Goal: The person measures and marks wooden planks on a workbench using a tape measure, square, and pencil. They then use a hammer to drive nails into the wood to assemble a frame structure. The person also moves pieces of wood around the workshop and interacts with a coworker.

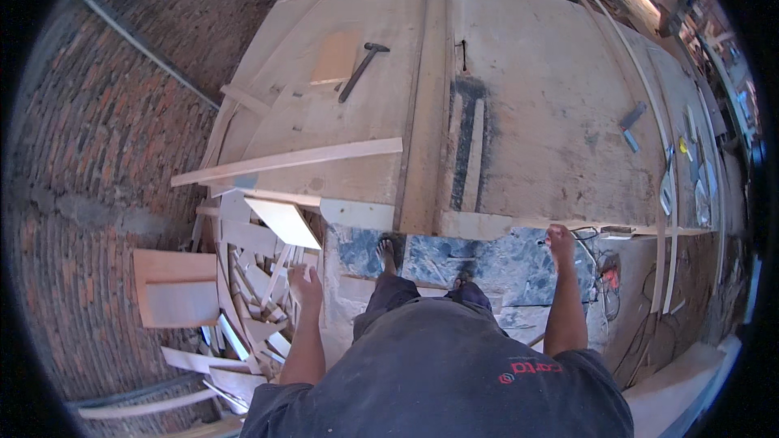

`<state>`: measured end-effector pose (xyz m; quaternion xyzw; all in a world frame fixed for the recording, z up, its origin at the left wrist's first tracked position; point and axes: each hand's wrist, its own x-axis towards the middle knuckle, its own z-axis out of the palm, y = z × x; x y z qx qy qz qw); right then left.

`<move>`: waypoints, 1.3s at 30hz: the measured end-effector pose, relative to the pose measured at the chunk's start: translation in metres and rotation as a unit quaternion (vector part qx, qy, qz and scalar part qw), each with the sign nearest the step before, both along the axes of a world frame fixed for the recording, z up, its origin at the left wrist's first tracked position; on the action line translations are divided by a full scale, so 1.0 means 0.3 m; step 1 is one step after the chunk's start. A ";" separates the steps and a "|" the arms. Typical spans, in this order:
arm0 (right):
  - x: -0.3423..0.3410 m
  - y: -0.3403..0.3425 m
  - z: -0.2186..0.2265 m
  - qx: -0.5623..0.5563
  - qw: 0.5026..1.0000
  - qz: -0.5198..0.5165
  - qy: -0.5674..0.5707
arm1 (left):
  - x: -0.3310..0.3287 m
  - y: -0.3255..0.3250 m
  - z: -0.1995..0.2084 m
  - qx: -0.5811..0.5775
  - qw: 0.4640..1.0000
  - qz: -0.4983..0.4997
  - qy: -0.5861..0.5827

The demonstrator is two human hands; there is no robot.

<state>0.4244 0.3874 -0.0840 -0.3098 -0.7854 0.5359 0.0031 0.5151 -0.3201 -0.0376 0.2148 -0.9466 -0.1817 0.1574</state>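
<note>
Head view: left hand (305,284) hangs loosely open above wood offcuts (251,276) at 8 o'clock; right hand (560,237) curls against the workbench (527,113) edge at 4 o'clock; hammer (363,69) lies at 11 o'clock.

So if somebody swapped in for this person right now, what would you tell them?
Left hand: open, holding nothing, hanging over the pile of wood offcuts on the floor.
Right hand: at the near edge of the table saw bench; whether it grips anything cannot be told.
On the bench: a long wooden strip overhanging the left side, a hammer, a small board.
Nothing is being cut; what is done or left cannot be told.
</note>
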 end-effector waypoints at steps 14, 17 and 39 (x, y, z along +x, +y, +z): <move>0.830 -0.857 -0.300 0.049 0.906 0.076 -0.414 | -1.192 -0.338 0.094 -0.138 0.909 -0.379 -0.108; 0.848 -0.886 -0.309 0.031 0.912 0.058 -0.404 | -1.226 -0.413 0.008 -0.126 0.896 -0.415 -0.096; -0.032 -0.632 0.585 0.284 0.942 0.008 0.181 | -1.061 0.353 0.629 0.025 0.860 -0.494 -0.126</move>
